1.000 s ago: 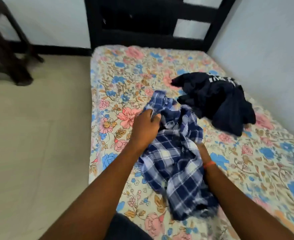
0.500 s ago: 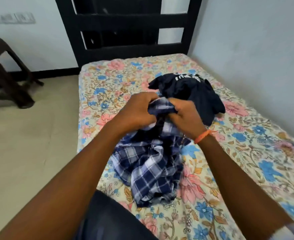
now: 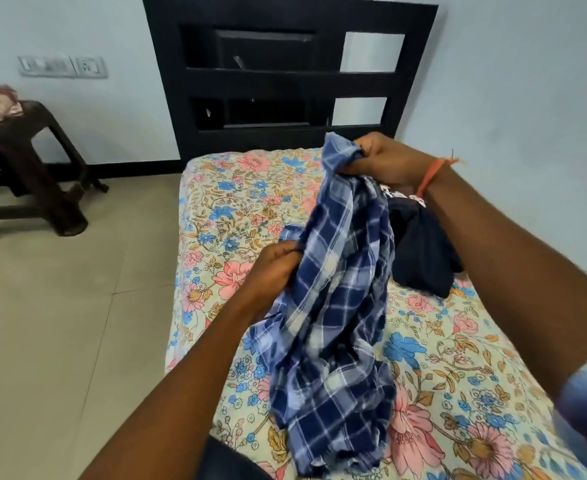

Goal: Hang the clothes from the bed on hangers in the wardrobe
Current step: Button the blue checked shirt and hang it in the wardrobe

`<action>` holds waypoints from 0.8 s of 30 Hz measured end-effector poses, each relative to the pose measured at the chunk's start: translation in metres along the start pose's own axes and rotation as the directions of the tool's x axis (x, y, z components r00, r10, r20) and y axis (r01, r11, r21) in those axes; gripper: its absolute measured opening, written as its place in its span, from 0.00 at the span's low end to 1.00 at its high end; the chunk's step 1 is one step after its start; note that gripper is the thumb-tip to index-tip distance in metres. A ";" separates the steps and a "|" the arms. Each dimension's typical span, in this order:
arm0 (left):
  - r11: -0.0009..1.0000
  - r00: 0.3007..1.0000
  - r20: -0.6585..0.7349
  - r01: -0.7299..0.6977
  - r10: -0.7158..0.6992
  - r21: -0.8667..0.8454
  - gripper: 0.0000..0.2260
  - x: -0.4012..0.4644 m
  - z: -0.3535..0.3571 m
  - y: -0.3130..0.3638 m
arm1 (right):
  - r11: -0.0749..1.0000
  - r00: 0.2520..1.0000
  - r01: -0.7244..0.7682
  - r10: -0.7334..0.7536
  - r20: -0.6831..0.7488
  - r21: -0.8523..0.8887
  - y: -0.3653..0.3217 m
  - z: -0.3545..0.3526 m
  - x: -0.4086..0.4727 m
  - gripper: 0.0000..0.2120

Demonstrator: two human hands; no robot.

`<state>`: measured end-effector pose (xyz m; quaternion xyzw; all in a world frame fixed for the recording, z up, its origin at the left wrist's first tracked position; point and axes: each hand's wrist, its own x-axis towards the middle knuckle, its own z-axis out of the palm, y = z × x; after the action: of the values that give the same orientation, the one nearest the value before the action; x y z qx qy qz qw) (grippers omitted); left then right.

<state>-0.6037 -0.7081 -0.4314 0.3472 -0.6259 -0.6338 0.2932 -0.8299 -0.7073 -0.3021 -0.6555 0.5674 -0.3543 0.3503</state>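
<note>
A blue and white checked shirt hangs over the bed, its lower end still lying on the flowered sheet. My right hand, with an orange thread at the wrist, grips the shirt's top end high up. Lower and to the left, my left hand grips the shirt's edge. A dark navy garment with white print lies crumpled on the bed behind the shirt, partly hidden by my right forearm. No hanger or wardrobe is in view.
A black slatted headboard stands at the bed's far end against a pale wall. A dark plastic stool with a cloth on top stands on the tiled floor at the left. A wall runs along the bed's right side.
My right hand has lifted the shirt's top end up and to the right. My left hand has dropped lower along the shirt's edge. The shirt now hangs stretched instead of bunched.
</note>
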 end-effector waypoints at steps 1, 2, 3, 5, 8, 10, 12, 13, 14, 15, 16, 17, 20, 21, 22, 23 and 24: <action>0.998 0.999 -0.005 0.043 -0.043 -0.056 0.11 -0.004 -0.007 -0.004 | 0.994 0.998 -0.012 0.006 -0.061 -0.108 -0.002 -0.004 0.016 0.10; 0.996 0.998 0.019 0.065 -0.063 -0.065 0.11 -0.007 -0.016 -0.008 | 0.975 0.985 -0.035 -0.004 -0.172 -0.218 -0.001 -0.009 0.035 0.10; 0.996 0.996 0.047 0.074 -0.072 -0.053 0.11 -0.011 -0.025 -0.014 | 0.940 0.947 -0.080 -0.032 -0.321 -0.331 0.003 -0.014 0.057 0.08; 0.996 0.995 0.076 0.063 -0.067 0.055 0.11 -0.019 -0.041 -0.027 | 0.833 0.808 -0.280 -0.065 -0.586 -0.478 0.015 -0.017 0.094 0.07; 0.979 0.997 -0.003 0.080 -0.081 0.188 0.11 -0.028 -0.052 -0.044 | 0.817 0.775 -0.375 0.017 -0.632 -0.437 0.031 0.010 0.113 0.25; 0.956 0.995 -0.093 0.055 -0.029 0.288 0.11 -0.035 -0.050 -0.050 | 0.821 0.848 -0.316 0.020 -0.529 -0.475 0.042 0.044 0.104 0.41; 0.932 0.981 -0.193 0.037 0.036 0.360 0.11 -0.039 -0.045 -0.062 | 0.871 0.881 -0.264 0.042 -0.471 -0.416 0.064 0.078 0.072 0.37; 0.929 0.971 -0.231 0.033 0.058 0.370 0.11 -0.043 -0.040 -0.065 | 0.896 0.865 -0.253 0.041 -0.500 -0.364 0.081 0.093 0.048 0.30; 0.928 0.970 -0.237 0.035 0.059 0.372 0.12 -0.046 -0.035 -0.071 | 0.913 0.823 -0.262 0.042 -0.567 -0.313 0.096 0.105 0.019 0.24; 0.938 0.975 -0.219 0.030 0.049 0.345 0.12 -0.049 -0.028 -0.076 | 0.927 0.765 -0.282 0.063 -0.641 -0.245 0.110 0.117 -0.011 0.20; 0.953 0.985 -0.175 0.041 0.013 0.301 0.11 -0.052 -0.021 -0.078 | 0.934 0.703 -0.314 0.110 -0.703 -0.168 0.119 0.130 -0.040 0.16; 0.963 0.994 -0.109 0.052 -0.023 0.266 0.10 -0.055 -0.014 -0.079 | 0.942 0.664 -0.322 0.153 -0.732 -0.096 0.125 0.144 -0.065 0.12; 0.912 0.996 0.086 -0.049 0.015 0.406 0.15 -0.057 0.002 -0.077 | 0.932 0.771 -0.337 0.354 -0.529 0.133 0.108 0.181 -0.101 0.24; 0.874 0.990 0.140 -0.095 0.032 0.476 0.18 -0.058 0.006 -0.072 | 0.908 0.814 -0.375 0.420 -0.402 0.188 0.098 0.188 -0.101 0.29; 0.829 0.984 0.177 -0.122 0.027 0.546 0.20 -0.057 0.008 -0.069 | 0.872 0.832 -0.428 0.483 -0.275 0.237 0.086 0.190 -0.098 0.30; 0.793 0.978 0.209 -0.146 0.024 0.592 0.21 -0.057 0.010 -0.063 | 0.838 0.833 -0.475 0.527 -0.171 0.269 0.079 0.189 -0.091 0.29; 0.750 0.976 0.219 -0.153 0.012 0.643 0.20 -0.057 0.008 -0.060 | 0.825 0.836 -0.493 0.537 -0.112 0.276 0.077 0.185 -0.080 0.26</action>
<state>-0.5736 -0.6549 -0.4877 0.3341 -0.8493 -0.3921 0.1160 -0.7174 -0.6254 -0.4670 -0.3952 0.7075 -0.3702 0.4541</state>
